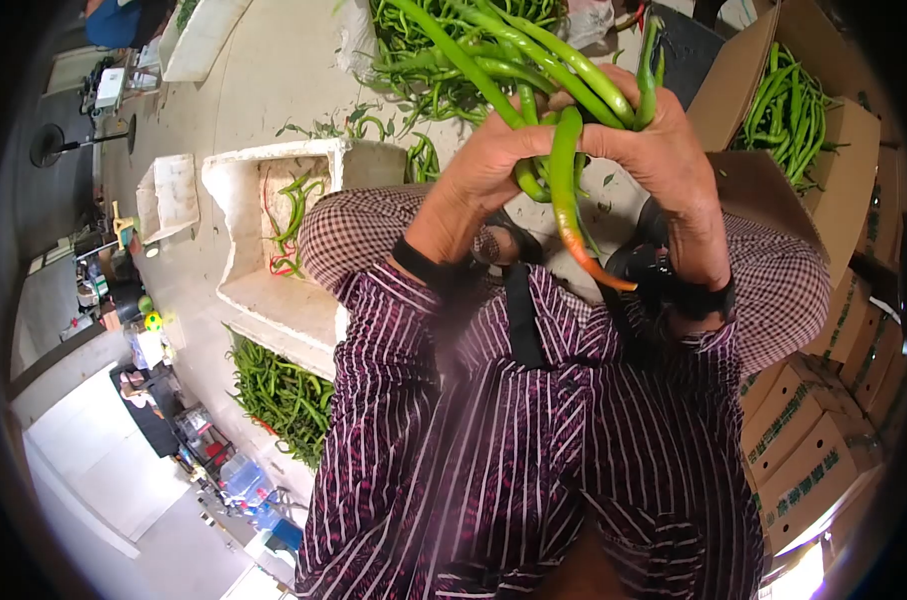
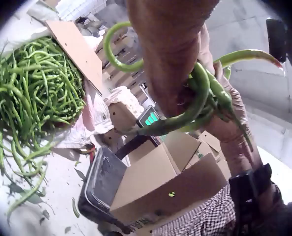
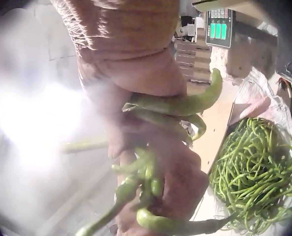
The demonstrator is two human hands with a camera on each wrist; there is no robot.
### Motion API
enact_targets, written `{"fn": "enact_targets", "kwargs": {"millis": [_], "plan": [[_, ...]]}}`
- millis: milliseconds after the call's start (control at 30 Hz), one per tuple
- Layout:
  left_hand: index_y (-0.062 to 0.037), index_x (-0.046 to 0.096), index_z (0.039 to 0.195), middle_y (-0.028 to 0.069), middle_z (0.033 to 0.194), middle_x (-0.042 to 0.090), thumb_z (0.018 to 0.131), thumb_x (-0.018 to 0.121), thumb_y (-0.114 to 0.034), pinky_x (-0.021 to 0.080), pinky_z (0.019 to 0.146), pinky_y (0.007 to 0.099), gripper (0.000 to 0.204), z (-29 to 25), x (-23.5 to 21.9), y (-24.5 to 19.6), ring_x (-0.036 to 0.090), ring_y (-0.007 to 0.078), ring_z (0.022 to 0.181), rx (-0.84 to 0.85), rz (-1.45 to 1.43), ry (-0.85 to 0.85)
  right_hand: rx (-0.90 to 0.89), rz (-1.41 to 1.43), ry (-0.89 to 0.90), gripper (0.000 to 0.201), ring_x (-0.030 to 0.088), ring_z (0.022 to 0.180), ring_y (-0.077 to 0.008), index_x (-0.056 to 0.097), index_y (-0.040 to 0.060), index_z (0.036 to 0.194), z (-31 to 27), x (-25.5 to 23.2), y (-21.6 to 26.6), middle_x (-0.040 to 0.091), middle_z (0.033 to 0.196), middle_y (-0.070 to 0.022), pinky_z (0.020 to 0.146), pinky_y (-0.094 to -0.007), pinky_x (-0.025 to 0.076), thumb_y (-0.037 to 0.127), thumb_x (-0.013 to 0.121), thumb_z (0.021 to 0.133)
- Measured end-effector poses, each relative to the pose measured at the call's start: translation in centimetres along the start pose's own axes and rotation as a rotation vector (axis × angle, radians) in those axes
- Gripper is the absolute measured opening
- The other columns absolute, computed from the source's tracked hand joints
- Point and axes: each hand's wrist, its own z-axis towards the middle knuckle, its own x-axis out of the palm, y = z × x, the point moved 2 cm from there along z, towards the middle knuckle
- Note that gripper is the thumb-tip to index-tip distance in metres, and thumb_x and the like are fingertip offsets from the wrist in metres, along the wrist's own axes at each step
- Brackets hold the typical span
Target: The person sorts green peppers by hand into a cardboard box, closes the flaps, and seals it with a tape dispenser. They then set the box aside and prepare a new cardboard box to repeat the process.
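Observation:
My left hand [image 1: 484, 165] and my right hand [image 1: 664, 150] meet in front of my knees, fingers curled round a shared bunch of long green chili peppers [image 1: 584, 75]. Between the thumbs hangs one pepper with an orange-red tip [image 1: 572, 215]. In the left wrist view, a curved green pepper [image 2: 175, 122] sticks out below the left hand. Several peppers [image 3: 173, 104] poke out around the right hand in the right wrist view. Beyond the hands, a large heap of green peppers [image 1: 404, 65] lies on the floor. Palms and some fingers are hidden behind the bunch.
At left stands a white foam box [image 1: 274, 150] with a few red and green peppers inside; another pepper pile [image 1: 284, 410] lies beside it. An open cardboard box [image 1: 849, 160] holding peppers and stacked cartons [image 1: 804, 450] are at right. A digital scale [image 3: 218, 30] shows green digits.

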Motion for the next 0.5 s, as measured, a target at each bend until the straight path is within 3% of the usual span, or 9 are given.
{"fn": "enact_targets", "kwargs": {"millis": [33, 100, 200, 300, 367, 433, 500], "plan": [[0.0017, 0.049, 0.128, 0.0069, 0.1, 0.063, 0.083, 0.069, -0.015, 0.054, 0.069, 0.027, 0.052, 0.2, -0.1, 0.8, 0.063, 0.0145, 0.082, 0.016, -0.024, -0.028, 0.02, 0.037, -0.03, 0.029, 0.062, 0.082, -0.0112, 0.067, 0.001, 0.102, 0.0, -0.1, -0.5, 0.067, 0.093, -0.0032, 0.072, -0.0253, 0.05, 0.006, 0.07, 0.073], [0.0014, 0.05, 0.126, 0.0079, 0.103, 0.063, 0.086, 0.064, -0.011, 0.055, 0.073, 0.0306, 0.045, 0.0, -1.0, 2.7, 0.064, 0.017, 0.085, 0.042, -0.196, -0.065, -0.087, -0.27, -0.083, 0.032, 0.063, 0.083, -0.0136, 0.068, 0.0023, 0.104, -0.1, 0.0, -0.3, 0.066, 0.091, -0.0052, 0.074, -0.0274, 0.049, 0.003, 0.069, 0.072], [-0.0049, 0.054, 0.118, 0.0087, 0.1, 0.062, 0.089, 0.06, -0.014, 0.053, 0.08, 0.0352, 0.031, -0.6, -0.8, 3.6, 0.062, 0.0207, 0.09, 0.09, -0.557, -0.121, -0.225, -0.442, -0.092, 0.034, 0.062, 0.081, -0.0146, 0.068, 0.0028, 0.103, -0.6, 0.7, -0.3, 0.065, 0.091, -0.0053, 0.074, -0.0276, 0.049, 0.004, 0.071, 0.07], [-0.0038, 0.057, 0.106, 0.0093, 0.093, 0.062, 0.091, 0.059, -0.012, 0.052, 0.075, 0.0344, 0.018, 0.3, -2.0, 4.0, 0.062, 0.0218, 0.084, 0.15, -0.728, -0.25, -0.163, -0.47, -0.084, 0.033, 0.06, 0.078, -0.013, 0.067, 0.0009, 0.103, -1.7, 0.4, -0.7, 0.065, 0.09, -0.0032, 0.073, -0.0259, 0.048, 0.004, 0.073, 0.072], [-0.0014, 0.058, 0.098, 0.0101, 0.089, 0.062, 0.091, 0.058, -0.01, 0.052, 0.071, 0.0344, 0.011, 0.8, -4.2, 4.9, 0.062, 0.0222, 0.08, 0.201, -0.76, -0.329, 0.146, -0.198, -0.286, 0.032, 0.059, 0.078, -0.0108, 0.066, -0.0015, 0.103, -3.3, -0.3, -1.4, 0.065, 0.09, -0.0016, 0.071, -0.0241, 0.047, 0.007, 0.076, 0.074], [-0.0027, 0.057, 0.091, 0.0087, 0.081, 0.06, 0.093, 0.059, -0.015, 0.052, 0.065, 0.035, 0.013, 0.9, -6.5, 5.5, 0.059, 0.0214, 0.069, 0.229, -0.546, -0.551, 0.167, -0.272, -0.412, 0.031, 0.058, 0.076, -0.0089, 0.064, -0.0016, 0.103, -4.7, -1.3, -0.3, 0.064, 0.088, -0.0008, 0.068, -0.0225, 0.047, 0.01, 0.076, 0.076], [-0.0023, 0.057, 0.092, 0.007, 0.077, 0.058, 0.092, 0.059, -0.014, 0.049, 0.058, 0.0327, 0.012, 0.6, -7.5, 5.9, 0.057, 0.0194, 0.064, 0.244, -0.425, -0.589, 0.294, -0.387, -0.528, 0.032, 0.057, 0.071, -0.0083, 0.064, 0.0004, 0.102, -5.2, -3.1, 1.6, 0.063, 0.084, -0.0006, 0.064, -0.0218, 0.046, 0.014, 0.077, 0.076]]}}
